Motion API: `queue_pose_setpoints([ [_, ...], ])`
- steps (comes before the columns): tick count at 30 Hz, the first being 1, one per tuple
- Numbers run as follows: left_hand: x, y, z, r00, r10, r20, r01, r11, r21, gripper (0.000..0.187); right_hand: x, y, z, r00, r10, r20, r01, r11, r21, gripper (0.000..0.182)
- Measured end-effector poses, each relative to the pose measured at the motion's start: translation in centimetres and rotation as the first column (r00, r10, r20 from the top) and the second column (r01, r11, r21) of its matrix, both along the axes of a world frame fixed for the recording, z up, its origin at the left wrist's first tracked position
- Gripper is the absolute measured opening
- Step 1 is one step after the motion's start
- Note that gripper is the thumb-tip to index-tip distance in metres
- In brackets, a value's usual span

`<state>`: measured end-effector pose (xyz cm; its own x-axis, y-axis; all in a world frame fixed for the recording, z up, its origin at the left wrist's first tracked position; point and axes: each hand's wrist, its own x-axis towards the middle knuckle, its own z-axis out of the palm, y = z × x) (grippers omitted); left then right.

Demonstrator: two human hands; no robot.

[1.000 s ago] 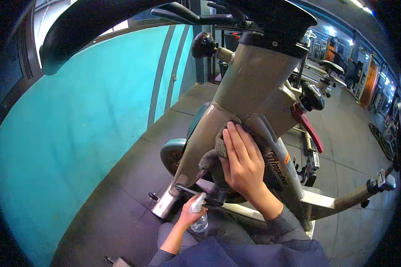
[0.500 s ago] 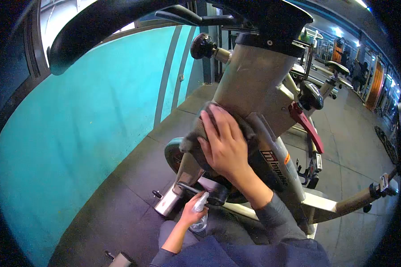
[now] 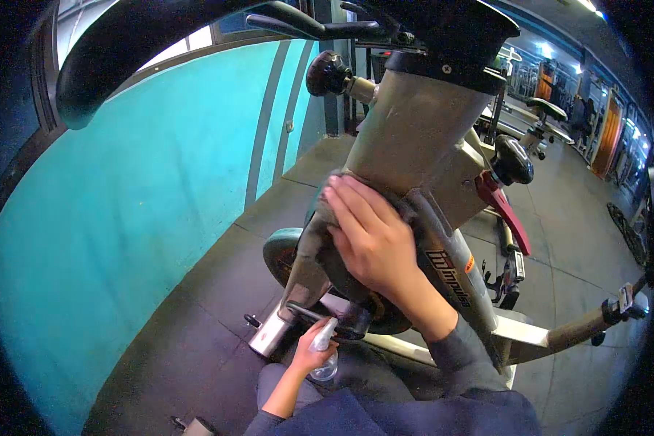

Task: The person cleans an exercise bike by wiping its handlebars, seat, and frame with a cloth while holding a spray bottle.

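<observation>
With its fingers laid over a dark grey cloth (image 3: 315,236), my right hand (image 3: 376,236) presses it against the grey frame (image 3: 418,127) of an exercise bike, just below the thick upper post. Part of the cloth hangs on the left side of the frame, and the palm hides the rest. Lower down, my left hand (image 3: 311,350) grips a clear spray bottle (image 3: 325,369) by its neck, close to the bike's pedal crank (image 3: 349,323).
Black handlebars (image 3: 145,54) arch over the top left. A black knob (image 3: 512,160) and a red lever (image 3: 503,211) stick out on the right. A turquoise wall (image 3: 131,211) runs along the left. More gym machines stand on the dark floor (image 3: 574,291) behind.
My right hand and the cloth have shifted slightly down and right along the frame. The view has tilted a little. My left hand keeps the spray bottle in nearly the same place.
</observation>
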<state>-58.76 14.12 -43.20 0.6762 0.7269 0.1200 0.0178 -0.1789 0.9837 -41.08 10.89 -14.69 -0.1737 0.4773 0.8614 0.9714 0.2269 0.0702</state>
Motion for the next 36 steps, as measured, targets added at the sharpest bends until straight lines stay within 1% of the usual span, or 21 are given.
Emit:
queue_pose_setpoints([
  [1, 0.0, 0.0, 0.1, 1.000, 0.006, -0.017, -0.005, 0.999, 0.031, 0.049, -0.2, 1.1, 0.4, 0.999, -0.008, 0.038, 0.007, 0.999, 0.038, 0.042],
  [2, -0.1, 0.0, 0.1, 1.000, 0.009, -0.020, -0.008, 0.999, 0.031, 0.049, -0.6, 2.1, 0.6, 0.999, -0.005, 0.035, 0.004, 0.999, 0.038, 0.042],
  [4, -0.1, 0.2, -0.2, 0.999, 0.022, -0.049, -0.011, 0.977, 0.211, 0.049, -1.5, 3.5, 1.1, 0.986, -0.113, 0.124, 0.126, 0.987, -0.104, 0.039],
  [5, -0.1, 0.2, -0.5, 0.998, 0.027, -0.051, -0.015, 0.977, 0.211, 0.049, -2.2, 3.8, 1.4, 0.979, -0.167, 0.114, 0.188, 0.958, -0.216, 0.038],
  [6, 0.0, 0.2, -0.8, 0.998, 0.034, -0.050, -0.022, 0.977, 0.212, 0.047, -2.2, 3.7, 1.2, 0.980, -0.163, 0.112, 0.184, 0.959, -0.217, 0.038],
  [8, 0.1, 0.3, -1.6, 0.998, 0.040, -0.050, -0.029, 0.978, 0.208, 0.046, -2.1, 3.6, 0.4, 0.992, -0.118, 0.042, 0.116, 0.992, 0.055, 0.041],
  [9, 0.1, 0.3, -2.1, 0.999, 0.030, -0.028, -0.026, 0.990, 0.141, 0.043, -2.1, 3.1, -0.1, 0.992, -0.118, 0.042, 0.116, 0.992, 0.052, 0.041],
  [11, 0.0, 0.3, -2.7, 1.000, 0.019, -0.004, -0.019, 0.997, 0.072, 0.041, -2.0, 1.7, -1.4, 0.990, -0.137, -0.027, 0.139, 0.986, 0.093, 0.047],
  [14, 0.1, 0.2, -2.0, 1.000, 0.012, 0.019, -0.012, 1.000, -0.003, 0.037, -1.7, -1.3, -3.0, 0.982, -0.187, -0.019, 0.187, 0.981, 0.048, 0.052],
  [19, 0.1, 0.4, -1.1, 1.000, 0.008, -0.007, -0.007, 0.989, 0.147, 0.033, -1.5, -3.3, -6.2, 0.958, -0.287, 0.019, 0.287, 0.958, -0.022, 0.054],
  [22, -0.1, 0.9, -1.7, 0.999, -0.022, -0.024, 0.026, 0.986, 0.163, 0.033, -1.4, -1.9, -4.8, 0.962, -0.271, 0.038, 0.270, 0.962, 0.024, 0.054],
  [23, -0.1, 1.0, -1.9, 0.999, -0.023, -0.023, 0.027, 0.986, 0.164, 0.033, -1.4, -1.3, -3.9, 0.973, -0.229, 0.022, 0.228, 0.973, 0.040, 0.055],
  [25, -0.2, 0.9, -2.1, 0.999, -0.040, 0.030, 0.036, 0.993, 0.115, 0.033, -1.4, 0.0, -1.9, 0.973, -0.227, 0.044, 0.226, 0.974, 0.032, 0.051],
  [26, -0.2, 0.6, -1.5, 0.999, -0.034, 0.029, 0.030, 0.993, 0.113, 0.033, -1.5, 0.7, -1.1, 0.972, -0.225, 0.065, 0.224, 0.974, 0.022, 0.048],
  [27, -0.2, 0.3, -0.3, 1.000, -0.029, 0.005, 0.029, 0.997, 0.070, 0.033, -1.4, 1.7, -0.8, 0.978, -0.196, 0.072, 0.191, 0.979, 0.068, 0.043],
  [28, -0.2, 0.0, 0.3, 0.999, -0.027, -0.019, 0.027, 0.999, 0.027, 0.034, -1.5, 2.3, -0.4, 0.979, -0.192, 0.071, 0.187, 0.980, 0.066, 0.043],
  [29, -0.2, 0.2, -0.3, 0.999, -0.024, -0.021, 0.025, 0.999, 0.024, 0.034, -1.7, 2.8, -0.1, 0.980, -0.187, 0.069, 0.185, 0.982, 0.030, 0.042],
  [31, 0.1, 0.6, -2.1, 1.000, -0.004, 0.030, -0.002, 0.981, 0.194, 0.035, -2.0, 3.4, 0.3, 0.978, -0.192, 0.082, 0.193, 0.981, -0.007, 0.035],
  [32, 0.1, 0.3, -1.9, 1.000, -0.003, 0.030, -0.002, 0.982, 0.190, 0.035, -2.0, 3.2, 0.1, 0.978, -0.191, 0.082, 0.193, 0.981, -0.010, 0.035],
  [35, 0.0, -0.1, -1.1, 1.000, -0.009, 0.020, 0.009, 1.000, -0.004, 0.036, -2.1, 2.7, -0.5, 0.984, -0.169, 0.047, 0.167, 0.985, 0.045, 0.040],
  [36, 0.0, -0.1, -1.3, 1.000, -0.006, 0.020, 0.006, 1.000, -0.002, 0.036, -2.2, 2.1, -1.1, 0.983, -0.182, 0.022, 0.180, 0.981, 0.066, 0.043],
])
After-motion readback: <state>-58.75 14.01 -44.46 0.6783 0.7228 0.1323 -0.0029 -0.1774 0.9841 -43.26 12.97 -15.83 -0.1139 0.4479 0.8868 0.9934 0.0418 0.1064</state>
